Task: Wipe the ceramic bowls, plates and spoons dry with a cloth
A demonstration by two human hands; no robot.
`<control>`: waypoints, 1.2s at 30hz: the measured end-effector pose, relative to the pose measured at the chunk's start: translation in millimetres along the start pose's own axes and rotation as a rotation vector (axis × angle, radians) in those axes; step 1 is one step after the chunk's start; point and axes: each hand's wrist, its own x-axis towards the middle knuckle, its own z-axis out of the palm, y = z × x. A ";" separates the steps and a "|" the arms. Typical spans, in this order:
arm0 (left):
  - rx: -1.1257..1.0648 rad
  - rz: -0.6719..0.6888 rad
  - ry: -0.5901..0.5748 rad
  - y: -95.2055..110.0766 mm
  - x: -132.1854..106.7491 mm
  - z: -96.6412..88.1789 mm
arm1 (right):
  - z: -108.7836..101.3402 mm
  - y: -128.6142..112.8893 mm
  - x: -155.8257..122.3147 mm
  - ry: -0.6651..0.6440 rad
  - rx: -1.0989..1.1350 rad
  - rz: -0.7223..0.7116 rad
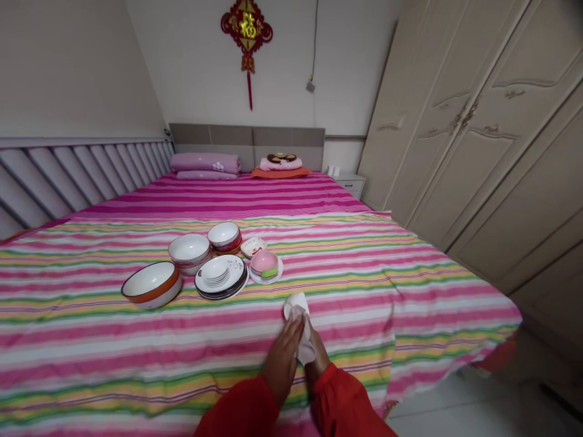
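Both my hands meet over a white cloth [297, 306] near the front edge of the striped bed [410, 285]. My left hand [283, 358] lies on the cloth with its fingers stretched out flat. My right hand [315, 355] is under part of the cloth and seems to grip it; its fingers are mostly hidden. Just beyond the cloth stand dishes: a pink bowl on a saucer [265, 264], a stack of plates [221, 277], an orange-rimmed bowl [152, 284], a white bowl [189, 250] and stacked bowls [225, 237].
A small patterned dish [253, 246] sits behind the pink bowl. Folded bedding and pillows [207, 165] lie at the headboard. A tall wardrobe [478, 133] lines the right side, with a narrow floor strip [478, 400] between it and the bed. A padded wall panel [68, 176] runs along the left.
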 end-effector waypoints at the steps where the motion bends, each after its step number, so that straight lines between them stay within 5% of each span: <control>1: -0.104 -0.092 0.030 3.0 0.5 -5.3 | 1.4 -6.0 -2.2 -0.001 -0.089 -0.002; 7: -0.626 -0.905 0.401 14.9 34.2 -37.4 | 9.9 -32.4 -11.4 0.143 -0.857 -0.400; 13: -0.929 -1.057 0.546 3.6 45.2 -26.1 | 8.4 -13.3 -15.7 0.124 -1.127 -0.529; 18: -0.960 -1.165 0.621 -1.1 41.6 -21.1 | 10.3 -7.7 -23.3 0.080 -0.817 -0.401; 23: -1.014 -1.110 0.507 -1.2 36.7 -20.1 | 16.6 -17.2 -17.6 0.026 -0.236 -0.049; 27: -0.785 -0.978 0.458 -1.8 38.8 -33.6 | 17.5 -20.9 -14.9 0.110 -0.026 0.073; 32: -0.288 -0.649 0.467 7.0 56.4 -51.7 | 19.2 -21.1 -16.2 0.090 -0.065 0.042; 36: 0.116 -0.382 0.135 15.8 54.8 -35.5 | 23.5 -13.9 -12.5 0.067 -0.101 -0.059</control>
